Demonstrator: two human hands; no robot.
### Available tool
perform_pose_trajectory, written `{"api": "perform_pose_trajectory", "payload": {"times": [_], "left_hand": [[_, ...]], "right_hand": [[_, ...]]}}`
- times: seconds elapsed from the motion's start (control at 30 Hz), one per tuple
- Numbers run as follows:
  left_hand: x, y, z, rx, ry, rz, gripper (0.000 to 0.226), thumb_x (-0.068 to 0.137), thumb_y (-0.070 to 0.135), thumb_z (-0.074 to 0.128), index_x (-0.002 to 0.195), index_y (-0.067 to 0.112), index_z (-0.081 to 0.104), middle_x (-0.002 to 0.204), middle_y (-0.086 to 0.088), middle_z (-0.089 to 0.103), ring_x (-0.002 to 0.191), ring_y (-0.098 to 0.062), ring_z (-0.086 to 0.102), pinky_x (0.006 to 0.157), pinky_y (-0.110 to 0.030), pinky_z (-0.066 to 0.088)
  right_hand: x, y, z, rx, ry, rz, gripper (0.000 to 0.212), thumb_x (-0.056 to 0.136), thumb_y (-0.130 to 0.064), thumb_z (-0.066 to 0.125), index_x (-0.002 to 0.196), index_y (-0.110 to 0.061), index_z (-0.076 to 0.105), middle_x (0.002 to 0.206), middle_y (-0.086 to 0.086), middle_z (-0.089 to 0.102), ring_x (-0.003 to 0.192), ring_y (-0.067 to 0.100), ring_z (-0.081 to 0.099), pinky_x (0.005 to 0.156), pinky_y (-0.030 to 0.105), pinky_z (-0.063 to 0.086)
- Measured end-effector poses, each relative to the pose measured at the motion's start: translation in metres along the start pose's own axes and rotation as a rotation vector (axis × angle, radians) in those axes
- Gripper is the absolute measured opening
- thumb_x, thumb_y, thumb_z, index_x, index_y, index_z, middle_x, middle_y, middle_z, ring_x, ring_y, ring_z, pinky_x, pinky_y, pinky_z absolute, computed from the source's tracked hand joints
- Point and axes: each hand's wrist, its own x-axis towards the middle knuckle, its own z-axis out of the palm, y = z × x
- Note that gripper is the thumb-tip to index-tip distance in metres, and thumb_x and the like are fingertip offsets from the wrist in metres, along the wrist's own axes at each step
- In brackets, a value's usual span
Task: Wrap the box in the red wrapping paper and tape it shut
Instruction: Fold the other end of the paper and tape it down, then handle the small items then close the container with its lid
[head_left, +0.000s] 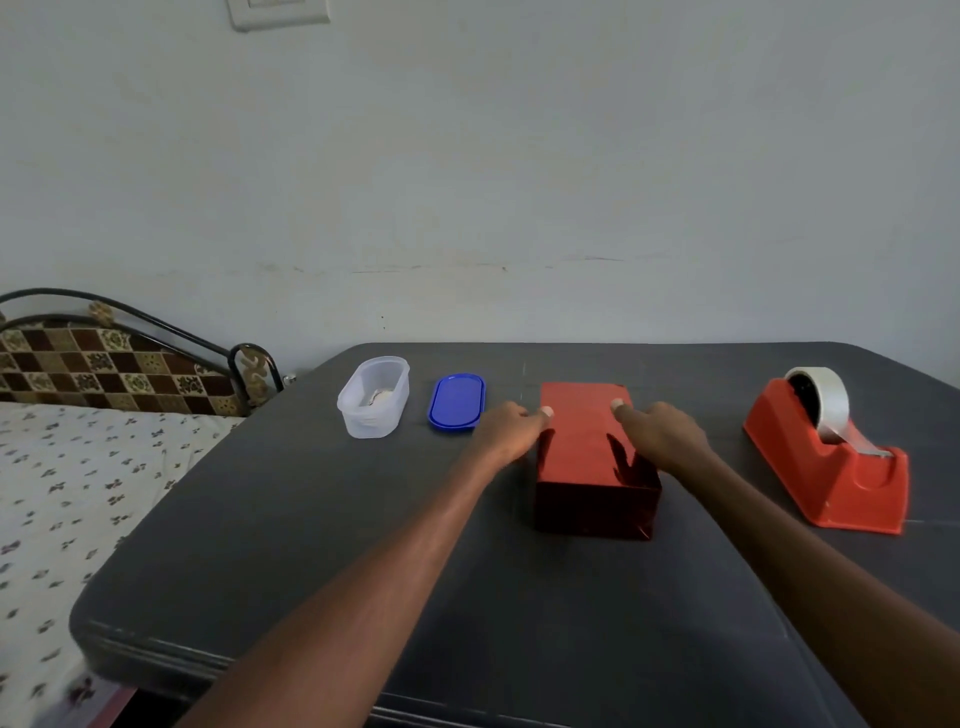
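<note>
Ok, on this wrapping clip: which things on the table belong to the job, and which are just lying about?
Part of the job:
- box in red wrapping paper, with the left hand and right hand pressing on its top
- red tape dispenser with its roll of tape

Lying about:
- clear plastic container, open
- blue lid beside it

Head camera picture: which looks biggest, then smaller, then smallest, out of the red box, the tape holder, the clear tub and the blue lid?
1. Tape holder and red box: look about alike, too close to rank.
2. Clear tub.
3. Blue lid, smallest. Both sit farther back, so they may look smaller.
</note>
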Motion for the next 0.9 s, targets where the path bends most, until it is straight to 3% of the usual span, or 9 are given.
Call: {"api": "perform_pose_trajectory", "payload": {"times": [0.07,0.17,0.27,0.33,0.4,0.43,0.73,0.83,0.9], "left_hand": [[0.003,-0.003,-0.017,-0.008,0.057,0.038,0.043,0.097,0.046,0.053,0.068,0.015,0.044,0.071,-0.007,0.05,0.067,-0.021,0.054,0.077,-0.038,0.054],[0.006,-0.011,-0.056,0.086,0.218,0.072,0.037,0.096,0.034,0.057,0.067,0.012,0.049,0.063,-0.005,0.052,0.061,-0.022,0.05,0.065,-0.031,0.042],[0.007,-0.032,-0.102,0.263,0.393,0.088,0.027,0.093,0.028,0.054,0.078,0.007,0.063,0.075,-0.009,0.065,0.077,-0.03,0.061,0.069,-0.035,0.048],[0.006,-0.051,-0.126,0.371,0.416,0.069,0.023,0.094,0.027,0.054,0.096,0.009,0.068,0.096,-0.011,0.069,0.096,-0.033,0.063,0.081,-0.037,0.05],[0.003,-0.069,-0.144,0.492,0.363,0.013,0.038,0.097,0.026,0.055,0.128,0.006,0.061,0.13,-0.015,0.062,0.121,-0.034,0.056,0.101,-0.039,0.045],[0.002,-0.079,-0.15,0.545,0.337,0.008,0.043,0.097,0.026,0.055,0.134,0.004,0.057,0.137,-0.017,0.058,0.126,-0.034,0.053,0.104,-0.039,0.042],[-0.02,-0.125,-0.177,0.632,0.317,0.159,0.032,0.091,0.01,0.055,0.116,0.014,0.073,0.117,-0.009,0.071,0.107,-0.028,0.063,0.093,-0.033,0.048],[-0.021,-0.13,-0.188,0.61,0.317,0.185,0.034,0.089,0.004,0.05,0.107,0.014,0.076,0.11,-0.004,0.073,0.101,-0.024,0.064,0.086,-0.029,0.047],[-0.016,-0.131,-0.195,0.582,0.306,0.192,0.033,0.088,0.003,0.049,0.099,0.014,0.078,0.103,-0.003,0.075,0.089,-0.021,0.065,0.076,-0.026,0.046]], "right_hand": [[-0.005,-0.018,-0.003,-0.081,0.127,-0.101,0.05,0.099,-0.052,0.043,0.097,-0.004,0.058,0.11,0.023,0.067,0.103,0.041,0.062,0.088,0.043,0.048],[-0.019,-0.059,0.0,-0.094,0.194,-0.275,0.06,0.098,-0.05,0.047,0.129,0.001,0.051,0.127,0.027,0.06,0.121,0.044,0.052,0.098,0.046,0.042],[-0.037,-0.103,0.02,-0.109,0.13,-0.43,0.059,0.097,-0.047,0.051,0.134,-0.001,0.046,0.132,0.023,0.057,0.124,0.041,0.049,0.099,0.042,0.04],[-0.043,-0.126,0.044,-0.137,0.059,-0.491,0.055,0.096,-0.045,0.054,0.13,-0.002,0.047,0.132,0.021,0.056,0.123,0.04,0.048,0.098,0.041,0.039],[-0.045,-0.146,0.075,-0.168,-0.018,-0.541,0.056,0.094,-0.047,0.056,0.128,-0.004,0.046,0.132,0.02,0.054,0.124,0.039,0.047,0.098,0.043,0.04],[-0.046,-0.154,0.089,-0.186,-0.049,-0.557,0.059,0.093,-0.049,0.057,0.13,-0.005,0.045,0.134,0.02,0.052,0.125,0.038,0.046,0.1,0.044,0.041],[-0.017,-0.18,0.186,-0.337,-0.166,-0.645,0.101,0.082,-0.07,0.058,0.153,-0.011,0.019,0.157,0.02,0.03,0.143,0.039,0.03,0.114,0.059,0.031],[-0.01,-0.178,0.204,-0.347,-0.172,-0.624,0.109,0.085,-0.076,0.049,0.159,-0.009,0.005,0.164,0.019,0.018,0.15,0.038,0.02,0.119,0.059,0.021],[-0.004,-0.177,0.216,-0.386,-0.153,-0.622,0.105,0.086,-0.08,0.035,0.158,-0.008,0.011,0.163,0.019,0.023,0.15,0.037,0.021,0.119,0.058,0.02]]}}
